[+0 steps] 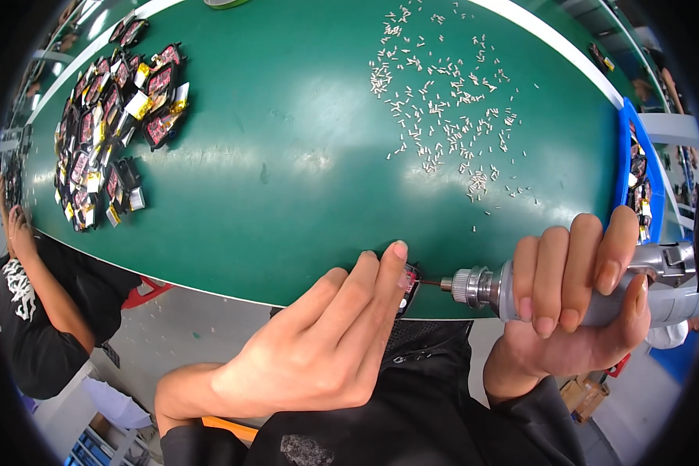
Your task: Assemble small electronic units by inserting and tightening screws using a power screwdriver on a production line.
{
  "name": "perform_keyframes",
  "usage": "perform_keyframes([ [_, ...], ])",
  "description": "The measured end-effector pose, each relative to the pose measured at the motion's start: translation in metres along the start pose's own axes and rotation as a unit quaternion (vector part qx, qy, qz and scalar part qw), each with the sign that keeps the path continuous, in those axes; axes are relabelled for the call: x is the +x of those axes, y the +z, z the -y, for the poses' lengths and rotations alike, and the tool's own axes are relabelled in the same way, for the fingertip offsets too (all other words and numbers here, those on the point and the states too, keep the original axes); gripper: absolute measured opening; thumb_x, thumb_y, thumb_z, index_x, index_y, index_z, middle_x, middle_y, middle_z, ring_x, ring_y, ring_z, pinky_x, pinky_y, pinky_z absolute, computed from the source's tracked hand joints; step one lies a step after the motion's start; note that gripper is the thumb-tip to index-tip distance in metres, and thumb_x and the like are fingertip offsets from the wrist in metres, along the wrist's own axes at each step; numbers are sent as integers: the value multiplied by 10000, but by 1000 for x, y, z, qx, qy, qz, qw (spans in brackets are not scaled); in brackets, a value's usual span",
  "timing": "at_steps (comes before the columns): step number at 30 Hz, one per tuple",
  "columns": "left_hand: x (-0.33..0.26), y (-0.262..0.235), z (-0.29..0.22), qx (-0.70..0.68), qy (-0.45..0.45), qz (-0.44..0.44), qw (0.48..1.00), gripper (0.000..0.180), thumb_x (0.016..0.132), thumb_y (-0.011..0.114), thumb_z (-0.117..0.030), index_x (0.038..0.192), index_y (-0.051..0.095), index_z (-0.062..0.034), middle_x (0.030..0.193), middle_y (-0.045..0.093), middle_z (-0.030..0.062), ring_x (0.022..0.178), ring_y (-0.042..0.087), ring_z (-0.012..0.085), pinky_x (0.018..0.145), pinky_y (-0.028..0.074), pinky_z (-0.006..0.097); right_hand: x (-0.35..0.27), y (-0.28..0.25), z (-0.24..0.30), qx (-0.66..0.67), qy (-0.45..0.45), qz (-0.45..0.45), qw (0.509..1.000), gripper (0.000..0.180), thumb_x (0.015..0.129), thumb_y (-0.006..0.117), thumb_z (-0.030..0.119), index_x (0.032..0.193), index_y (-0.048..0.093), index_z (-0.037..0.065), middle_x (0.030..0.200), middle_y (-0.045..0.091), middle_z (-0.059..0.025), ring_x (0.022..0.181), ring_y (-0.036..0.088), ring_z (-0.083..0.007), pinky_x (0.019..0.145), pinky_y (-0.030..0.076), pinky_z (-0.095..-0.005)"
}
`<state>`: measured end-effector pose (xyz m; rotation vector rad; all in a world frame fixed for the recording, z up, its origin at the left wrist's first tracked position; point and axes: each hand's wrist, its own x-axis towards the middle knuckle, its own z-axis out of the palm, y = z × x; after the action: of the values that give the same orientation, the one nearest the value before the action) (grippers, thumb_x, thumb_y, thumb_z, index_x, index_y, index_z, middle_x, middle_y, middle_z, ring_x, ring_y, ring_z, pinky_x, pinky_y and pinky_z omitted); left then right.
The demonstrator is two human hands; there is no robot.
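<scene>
At table edge, left hand (318, 342) pins a seemingly half-hidden black part (408, 283); right hand (575, 299) clamps the driver (481, 286).

Small black-and-red part (408, 281) at table edge, silver rotary tool (489, 287) tip-on.

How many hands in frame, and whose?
3. The wearer's left hand presses a small black part at the green table edge; the right hand grips a silver power screwdriver; a co-worker's hand rests far left. Others may be hidden.
</scene>
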<state>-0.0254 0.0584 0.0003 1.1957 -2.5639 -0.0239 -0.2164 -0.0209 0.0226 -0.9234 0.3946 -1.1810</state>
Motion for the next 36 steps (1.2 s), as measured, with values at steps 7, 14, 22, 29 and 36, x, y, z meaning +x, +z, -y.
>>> perform_keyframes([
  [7, 0, 2, 3, -15, -7, -15, 1000, 307, 653, 610, -41, 903, 641, 135, 1050, 632, 263, 892, 603, 285, 689, 538, 311, 1, 5, -3, -31, 10, -6, 999, 204, 899, 495, 229, 794, 384, 93, 565, 415, -11, 443, 419, -105, 482, 406, -263],
  [14, 0, 9, 8, -40, 4, -49, 998, 240, 664, 635, -20, 846, 628, 136, 1040, 636, 255, 858, 596, 288, 652, 525, 319, 7, 12, -3, -81, 36, 19, 996, 231, 870, 539, 207, 745, 391, 81, 510, 444, -22, 373, 428, -119, 432, 418, -261],
  [22, 3, -2, 8, -51, 16, -64, 997, 259, 673, 621, -42, 880, 635, 113, 1069, 628, 244, 882, 600, 288, 688, 525, 320, 13, 25, 0, -79, 29, 63, 994, 220, 811, 587, 135, 679, 443, 34, 469, 450, -34, 305, 359, -120, 311, 327, -248],
  [29, -10, -4, 14, -54, 13, -34, 998, 276, 746, 590, -128, 939, 633, 65, 1087, 620, 174, 966, 606, 261, 824, 506, 321, 24, 11, -10, 19, 18, 221, 975, 218, 751, 681, 121, 630, 541, 7, 483, 517, -72, 391, 488, -180, 382, 398, -276],
  [36, -53, -70, 111, 96, -271, -187, 939, 383, 689, 697, 26, 1059, 602, -3, 1112, 609, 152, 1009, 581, 335, 862, 474, 396, -10, -19, 12, 118, -62, 50, 990, 162, 821, 572, 100, 748, 454, 15, 527, 463, -54, 373, 407, -135, 393, 397, -259],
])
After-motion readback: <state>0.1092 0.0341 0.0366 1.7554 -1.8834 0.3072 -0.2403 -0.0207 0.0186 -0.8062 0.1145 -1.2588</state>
